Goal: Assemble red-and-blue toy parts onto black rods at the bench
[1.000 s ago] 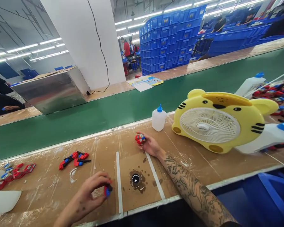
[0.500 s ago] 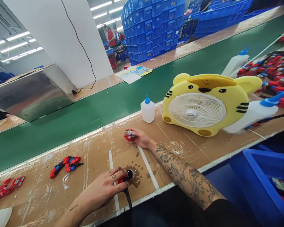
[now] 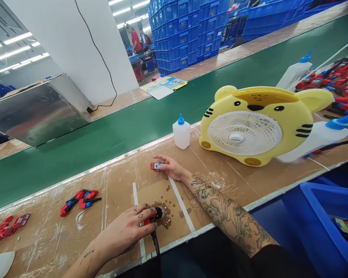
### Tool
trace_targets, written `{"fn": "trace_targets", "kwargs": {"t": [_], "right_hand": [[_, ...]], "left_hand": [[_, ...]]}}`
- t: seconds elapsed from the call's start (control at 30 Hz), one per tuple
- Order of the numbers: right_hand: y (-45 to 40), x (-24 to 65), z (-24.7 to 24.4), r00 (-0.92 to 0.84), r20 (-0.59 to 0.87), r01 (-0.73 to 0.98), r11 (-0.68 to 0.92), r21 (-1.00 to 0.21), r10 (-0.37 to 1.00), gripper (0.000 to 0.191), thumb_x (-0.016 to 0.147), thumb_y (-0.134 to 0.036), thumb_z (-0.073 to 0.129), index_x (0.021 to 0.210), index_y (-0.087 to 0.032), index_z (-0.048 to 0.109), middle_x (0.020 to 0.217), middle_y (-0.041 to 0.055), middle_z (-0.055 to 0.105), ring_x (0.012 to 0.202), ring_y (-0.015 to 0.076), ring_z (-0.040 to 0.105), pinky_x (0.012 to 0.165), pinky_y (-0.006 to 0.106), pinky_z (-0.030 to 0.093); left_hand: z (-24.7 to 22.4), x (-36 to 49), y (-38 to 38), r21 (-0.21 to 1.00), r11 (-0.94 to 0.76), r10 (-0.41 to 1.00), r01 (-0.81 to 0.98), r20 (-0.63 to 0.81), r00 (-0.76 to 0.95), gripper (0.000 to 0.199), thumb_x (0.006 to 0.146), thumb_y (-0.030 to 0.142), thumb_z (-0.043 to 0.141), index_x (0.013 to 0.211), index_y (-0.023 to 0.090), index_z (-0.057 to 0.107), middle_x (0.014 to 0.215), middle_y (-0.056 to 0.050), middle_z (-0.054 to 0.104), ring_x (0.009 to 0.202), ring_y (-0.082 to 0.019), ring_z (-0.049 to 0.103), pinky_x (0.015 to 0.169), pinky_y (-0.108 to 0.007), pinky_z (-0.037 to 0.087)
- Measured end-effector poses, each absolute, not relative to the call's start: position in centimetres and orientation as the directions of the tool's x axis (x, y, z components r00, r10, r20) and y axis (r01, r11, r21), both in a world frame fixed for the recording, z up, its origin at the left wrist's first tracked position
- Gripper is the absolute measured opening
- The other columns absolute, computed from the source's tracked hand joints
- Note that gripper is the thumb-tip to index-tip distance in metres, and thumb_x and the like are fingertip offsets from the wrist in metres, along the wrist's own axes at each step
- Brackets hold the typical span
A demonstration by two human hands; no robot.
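My left hand [image 3: 133, 226] is closed on a red piece with a black stick-like part [image 3: 154, 239], mostly covered by the fingers. The piece lies beside a dark round opening [image 3: 159, 212] in the tabletop, with wet spots around it. Farther up the table, my right hand [image 3: 171, 168] pinches a small red, blue and grey plastic toy piece [image 3: 155, 166] between thumb and fingers. Left of my left hand lie several red and blue pieces with black sticks [image 3: 87, 202]. More red and grey pieces [image 3: 8, 229] sit at the far left.
A white squeeze bottle [image 3: 181, 135] with a blue cap stands beyond my right hand. To its right is a yellow animal-faced fan [image 3: 295, 110]. A green belt [image 3: 127, 131] runs behind the table. A blue bin [image 3: 316, 208] stands at the lower right; red pieces [image 3: 336, 85] are heaped behind the fan.
The small toy piece in my right hand has turned and shifted slightly left, now showing its side. My left hand stays nearly in place, with the black stick-like part slightly shifted.
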State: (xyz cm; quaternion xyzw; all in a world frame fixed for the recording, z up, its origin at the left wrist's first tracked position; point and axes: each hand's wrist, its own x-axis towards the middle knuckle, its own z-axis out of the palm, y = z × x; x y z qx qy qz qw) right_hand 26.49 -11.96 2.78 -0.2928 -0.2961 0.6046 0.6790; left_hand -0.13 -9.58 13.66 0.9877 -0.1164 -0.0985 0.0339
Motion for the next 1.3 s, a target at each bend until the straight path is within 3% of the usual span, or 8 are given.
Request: {"fn": "trace_targets", "kwargs": {"t": [0.13,0.23,0.33,0.47,0.57,0.67,0.97,1.3], "right_hand": [[-12.0,26.5,2.7,0.096,0.06,-0.638,0.108,-0.762,0.994,0.058,0.066,-0.028,0.085,0.119,-0.022,0.062,0.102,0.0041,0.07,0.087,0.0157,0.068,0.071,0.024,0.051],[-12.0,26.3,2.8,0.109,0.083,-0.619,0.133,-0.774,0.991,0.055,0.063,-0.03,0.086,0.113,-0.02,0.066,0.107,0.0057,0.071,0.094,0.0173,0.067,0.081,0.027,0.051],[-12.1,26.0,2.9,0.13,0.126,-0.575,0.179,-0.799,0.983,0.052,0.061,-0.029,0.088,0.108,-0.02,0.067,0.107,0.0059,0.071,0.098,0.018,0.066,0.09,0.031,0.048],[-12.4,25.3,3.0,0.118,0.204,-0.49,0.235,-0.839,0.972,0.055,0.06,-0.023,0.089,0.11,-0.022,0.065,0.111,0.0058,0.071,0.102,0.0181,0.065,0.09,0.031,0.047],[-12.8,24.8,3.3,0.084,0.243,-0.435,0.255,-0.863,0.966,0.057,0.063,-0.021,0.088,0.113,-0.023,0.061,0.115,0.0074,0.069,0.105,0.0193,0.064,0.089,0.031,0.047],[-13.1,24.5,3.6,0.057,0.256,-0.388,0.258,-0.885,0.965,0.057,0.066,-0.022,0.087,0.116,-0.023,0.059,0.116,0.0079,0.068,0.104,0.0195,0.064,0.087,0.032,0.048],[-13.2,24.4,3.7,0.038,0.292,-0.27,0.291,-0.918,0.956,0.057,0.069,-0.028,0.084,0.12,-0.022,0.059,0.115,0.0078,0.069,0.102,0.0198,0.065,0.089,0.033,0.049],[-13.1,24.1,3.2,0.158,0.298,0.033,0.296,-0.954,0.941,0.06,0.068,-0.028,0.083,0.123,-0.022,0.06,0.115,0.008,0.067,0.102,0.0234,0.065,0.094,0.04,0.051]], "left_hand": [[14.0,-0.4,-9.6,0.138,-0.968,-0.229,-0.211,-0.139,0.963,0.041,0.085,0.002,0.047,0.118,0.023,0.059,0.135,-0.009,0.054,0.119,-0.029,0.051,0.1,-0.043,0.047],[14.1,-0.7,-9.4,0.3,-0.947,-0.122,-0.118,0.005,0.993,0.044,0.087,0.002,0.046,0.122,0.025,0.06,0.133,-0.011,0.055,0.122,-0.027,0.051,0.103,-0.043,0.045],[13.1,-0.4,-8.8,0.644,-0.765,0.139,0.002,0.163,0.977,0.033,0.093,0.011,0.05,0.12,0.025,0.062,0.129,-0.012,0.058,0.119,-0.024,0.056,0.102,-0.038,0.047],[11.0,1.3,-7.4,0.971,-0.237,0.664,-0.013,0.171,0.728,0.034,0.086,0.027,0.071,0.118,0.019,0.064,0.119,-0.014,0.065,0.112,-0.026,0.062,0.097,-0.038,0.05],[9.9,3.1,-6.6,0.988,0.043,0.84,-0.148,0.045,0.541,0.048,0.076,0.035,0.081,0.117,0.017,0.065,0.111,-0.012,0.069,0.104,-0.025,0.066,0.09,-0.036,0.053],[9.5,4.2,-6.1,0.976,0.102,0.856,-0.193,0.013,0.517,0.051,0.073,0.036,0.083,0.117,0.018,0.066,0.112,-0.011,0.07,0.103,-0.024,0.066,0.089,-0.035,0.053],[9.6,4.7,-5.5,0.997,-0.073,0.768,-0.04,0.082,0.635,0.047,0.077,0.035,0.08,0.118,0.017,0.068,0.118,-0.012,0.07,0.109,-0.026,0.065,0.096,-0.036,0.052],[8.6,5.7,-5.5,0.932,-0.334,0.775,0.139,0.188,0.603,0.036,0.088,0.039,0.066,0.12,0.022,0.068,0.119,-0.009,0.067,0.109,-0.024,0.064,0.096,-0.035,0.052]]}}
